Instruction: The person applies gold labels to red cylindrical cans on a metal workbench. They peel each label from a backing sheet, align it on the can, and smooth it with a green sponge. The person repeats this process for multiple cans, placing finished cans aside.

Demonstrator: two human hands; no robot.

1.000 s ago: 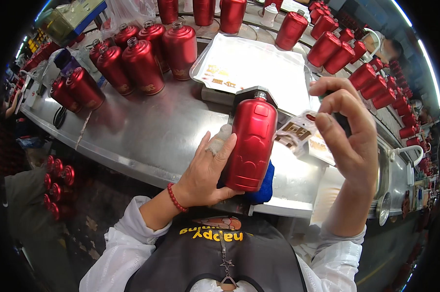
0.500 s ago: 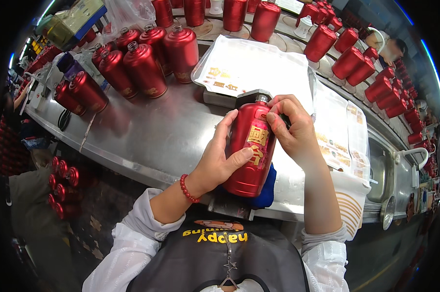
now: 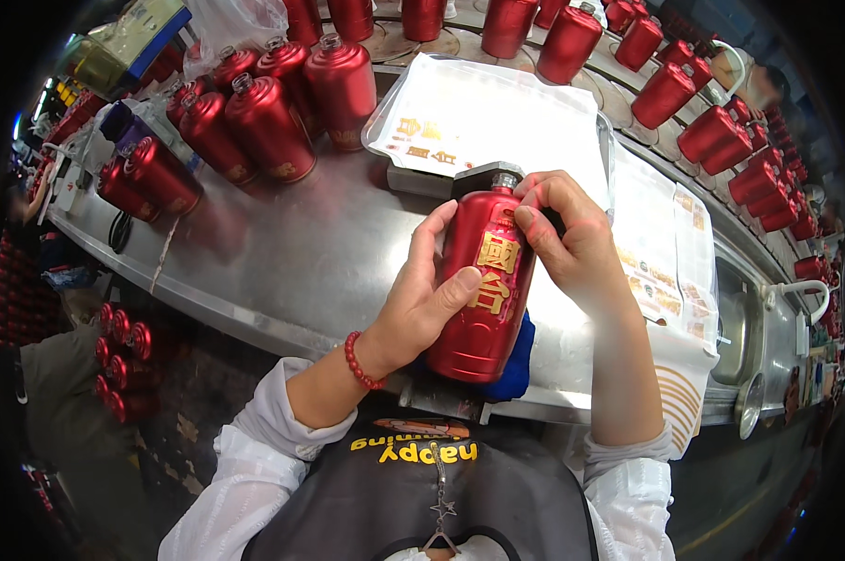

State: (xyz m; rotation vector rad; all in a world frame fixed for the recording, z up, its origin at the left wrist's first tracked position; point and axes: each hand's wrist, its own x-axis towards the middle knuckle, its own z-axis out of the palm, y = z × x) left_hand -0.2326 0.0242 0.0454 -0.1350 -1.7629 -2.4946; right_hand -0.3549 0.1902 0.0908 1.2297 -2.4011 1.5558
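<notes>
A red bottle (image 3: 466, 323) with raised gold characters leans in front of me, its clear neck pointing away. My left hand (image 3: 420, 304) is closed round its left side, thumb across the front by the gold lettering. At the bottle's upper right shoulder, my right hand (image 3: 564, 234) has thumb and forefinger pinched together. What sits in that pinch, if anything, is too small to make out. Under the bottle lies a blue cloth (image 3: 516, 360). Just beyond the neck is a white sheet of gold stickers (image 3: 497, 112) on a metal box.
Several red bottles (image 3: 268, 126) stand at the left of the metal table (image 3: 282, 252). More white sticker sheets (image 3: 661, 252) lie on the right. A conveyor (image 3: 619, 112) carrying red bottles curves along the back. At far right is a metal sink (image 3: 745, 327).
Bottles on the back conveyor have shifted to the right. The held bottle is tilted slightly differently, and my right thumb and forefinger remain pinched at its shoulder. My left hand keeps its grip.
</notes>
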